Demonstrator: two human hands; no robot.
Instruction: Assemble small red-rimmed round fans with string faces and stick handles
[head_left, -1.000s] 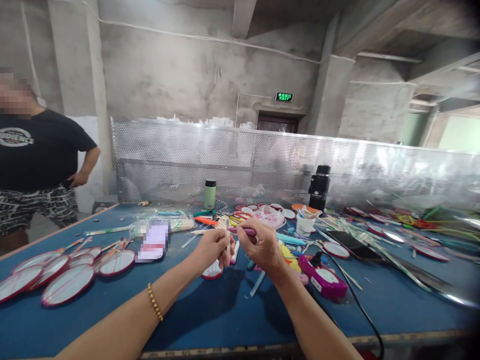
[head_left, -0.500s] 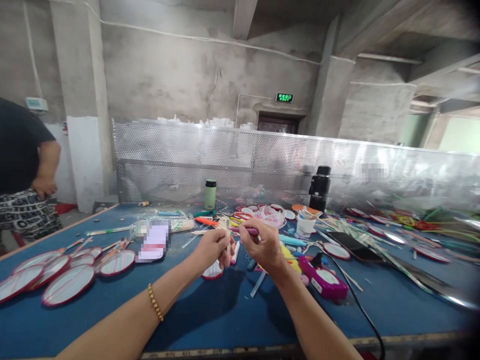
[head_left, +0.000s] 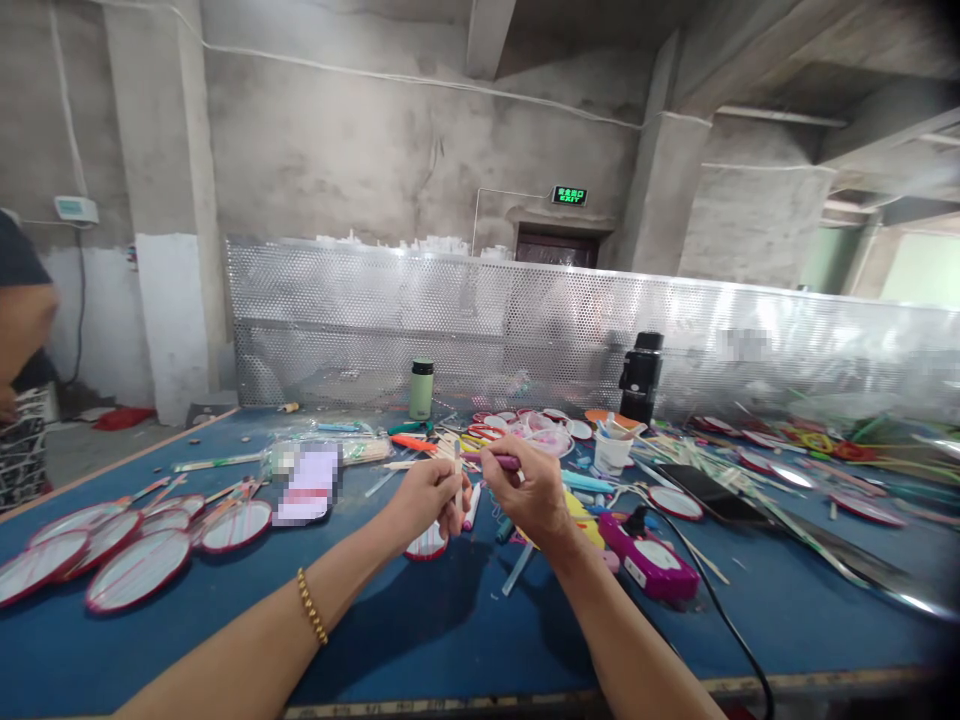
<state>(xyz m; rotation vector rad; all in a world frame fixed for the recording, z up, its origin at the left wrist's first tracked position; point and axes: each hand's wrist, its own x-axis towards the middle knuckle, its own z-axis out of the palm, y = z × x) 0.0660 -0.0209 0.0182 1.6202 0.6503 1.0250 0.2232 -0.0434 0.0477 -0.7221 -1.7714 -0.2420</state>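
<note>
1. Two hands meet over the blue table point(head_left: 450, 630). Left hand point(head_left: 427, 497) is closed around a thin pale stick point(head_left: 458, 468), held upright; a small red-rimmed fan head point(head_left: 425, 543) shows just below the fist.
2. Right hand point(head_left: 529, 490) is pinched shut on a purple marker point(head_left: 501, 461), tip pointing at the stick.
3. Best practice, as I judge it: keep the stick steady, brace wrists together, move only the marker.
4. Left side: finished red-rimmed fans point(head_left: 135, 565) in a row. Right side: magenta glue gun point(head_left: 651, 565) with black cord.
5. Further back: white cup point(head_left: 609, 450), green bottle point(head_left: 421, 389), black flask point(head_left: 641, 376), perforated metal screen point(head_left: 360, 310).
</note>
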